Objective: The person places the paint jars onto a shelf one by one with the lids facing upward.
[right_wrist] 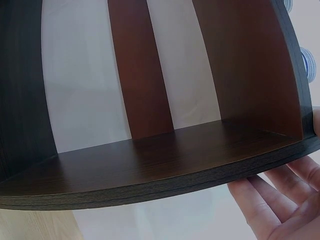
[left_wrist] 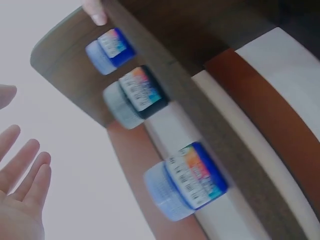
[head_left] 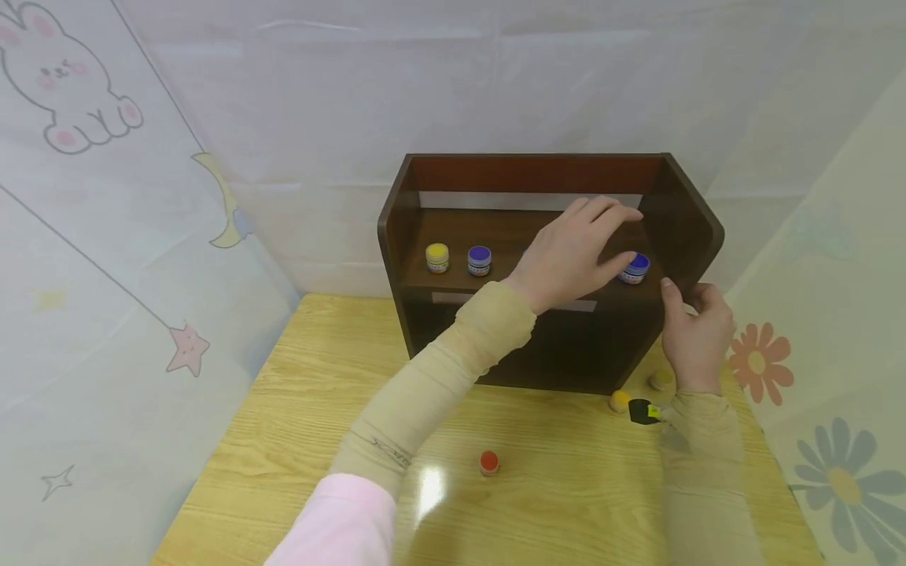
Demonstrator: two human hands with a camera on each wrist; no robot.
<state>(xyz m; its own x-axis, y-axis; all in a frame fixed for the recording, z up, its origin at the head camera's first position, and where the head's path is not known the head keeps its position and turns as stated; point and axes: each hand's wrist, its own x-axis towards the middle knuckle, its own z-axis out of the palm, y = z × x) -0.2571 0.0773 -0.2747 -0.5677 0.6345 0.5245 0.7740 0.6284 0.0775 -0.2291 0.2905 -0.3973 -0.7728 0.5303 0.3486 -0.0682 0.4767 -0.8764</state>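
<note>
My left hand (head_left: 576,248) hovers over the upper board of a dark brown shelf unit (head_left: 538,173), fingers loosely extended and holding nothing. Along that board stand small paint jars: a yellow jar (head_left: 437,258), a purple-blue jar (head_left: 479,261) and, at the right end by my left thumb, a blue jar (head_left: 634,268). The left wrist view also shows a dark jar (left_wrist: 136,97) between two blue ones; in the head view my hand covers that stretch. My right hand (head_left: 699,334) grips the unit's right side panel (right_wrist: 170,180), thumb at its front edge, fingers along the outer face.
A red jar (head_left: 489,462) stands on the wooden table (head_left: 340,346) in front of the unit. A yellow jar (head_left: 620,401) and a dull yellow one (head_left: 661,380) sit by its lower right corner, near a black piece (head_left: 644,412) at my right wrist. Printed cloth (head_left: 212,102) hangs around.
</note>
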